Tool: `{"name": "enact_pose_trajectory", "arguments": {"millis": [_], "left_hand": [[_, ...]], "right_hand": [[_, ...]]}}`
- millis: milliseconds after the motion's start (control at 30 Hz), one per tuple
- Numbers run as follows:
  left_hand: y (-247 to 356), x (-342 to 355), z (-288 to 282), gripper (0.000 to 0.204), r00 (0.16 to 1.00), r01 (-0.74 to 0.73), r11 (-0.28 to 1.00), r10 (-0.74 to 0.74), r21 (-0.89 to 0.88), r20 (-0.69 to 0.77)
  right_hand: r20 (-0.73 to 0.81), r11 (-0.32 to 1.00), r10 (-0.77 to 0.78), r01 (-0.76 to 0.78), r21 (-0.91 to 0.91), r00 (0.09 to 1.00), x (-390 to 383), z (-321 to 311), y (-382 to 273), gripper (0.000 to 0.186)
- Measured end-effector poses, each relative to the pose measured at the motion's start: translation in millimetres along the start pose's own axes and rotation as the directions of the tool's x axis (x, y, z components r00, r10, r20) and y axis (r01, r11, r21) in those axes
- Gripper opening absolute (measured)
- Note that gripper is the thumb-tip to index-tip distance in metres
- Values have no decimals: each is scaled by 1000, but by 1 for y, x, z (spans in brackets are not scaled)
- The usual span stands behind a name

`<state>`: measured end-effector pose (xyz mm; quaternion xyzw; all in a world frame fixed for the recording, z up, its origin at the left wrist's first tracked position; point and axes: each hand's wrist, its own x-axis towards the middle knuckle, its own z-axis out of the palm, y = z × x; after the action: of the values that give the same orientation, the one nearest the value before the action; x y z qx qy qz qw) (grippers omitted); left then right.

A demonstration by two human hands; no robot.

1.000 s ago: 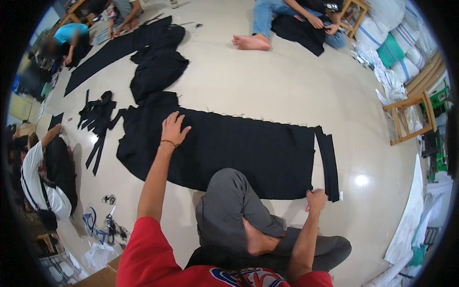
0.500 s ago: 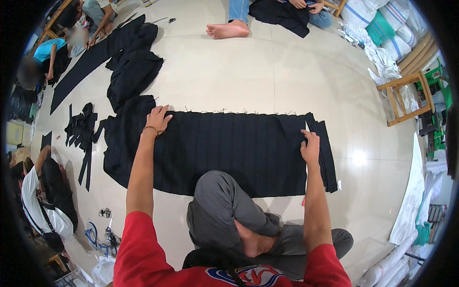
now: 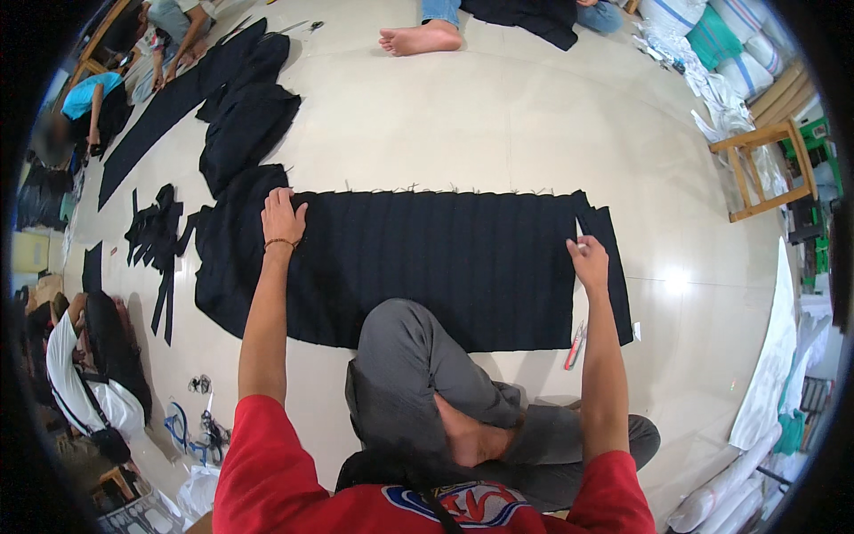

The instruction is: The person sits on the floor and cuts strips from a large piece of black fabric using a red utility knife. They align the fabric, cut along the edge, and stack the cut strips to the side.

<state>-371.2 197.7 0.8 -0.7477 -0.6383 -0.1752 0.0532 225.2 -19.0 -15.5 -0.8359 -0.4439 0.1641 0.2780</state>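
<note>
A long piece of black cloth (image 3: 445, 276) lies flat on the floor across my front, with loose threads along its far edge. My left hand (image 3: 281, 222) rests on its left part, palm down with fingers spread. At the right end, my right hand (image 3: 590, 261) has thumb and fingers drawn together at the cloth's edge, beside a narrow pale gap. Whatever is pinched there is too small to make out. A further black cloth strip (image 3: 612, 285) lies just right of that edge. Close to my right forearm, a slim red-handled tool (image 3: 575, 347) lies on the floor.
Crumpled black cloth (image 3: 245, 133) and a heap of black strips (image 3: 160, 227) lie to the left. A wooden stool (image 3: 761, 169) and stuffed sacks (image 3: 743, 71) stand at the right. Another person's bare foot (image 3: 421, 39) is at the far side; other people sit at the left.
My right hand's fingers have drawn together at the cloth edge. My left hand has straightened a little on the cloth. The red-handled tool shows more fully beside my right forearm.
</note>
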Motion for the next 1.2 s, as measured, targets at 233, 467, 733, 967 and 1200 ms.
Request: {"name": "enact_pose_trajectory", "arguments": {"millis": [233,467,733,967,1200], "left_hand": [[-45,-132,-85,26,831,523,806,-555,-279,-47],[-49,-236,-85,21,771,614,737,-636,-284,19],[8,-196,-76,32,739,667,740,-645,-82,193],[-1,-201,-56,21,798,602,769,-578,-214,170],[17,-209,-101,19,754,621,706,-657,-341,14]], "right_hand": [[287,938,133,-215,274,949,-114,-36,27,31],[371,872,173,-317,373,913,-152,-31,33,10],[246,881,189,-275,385,951,-163,-30,45,8],[115,937,139,-168,305,984,-166,-28,58,12],[51,940,206,-212,266,977,-162,-44,44,13]]}}
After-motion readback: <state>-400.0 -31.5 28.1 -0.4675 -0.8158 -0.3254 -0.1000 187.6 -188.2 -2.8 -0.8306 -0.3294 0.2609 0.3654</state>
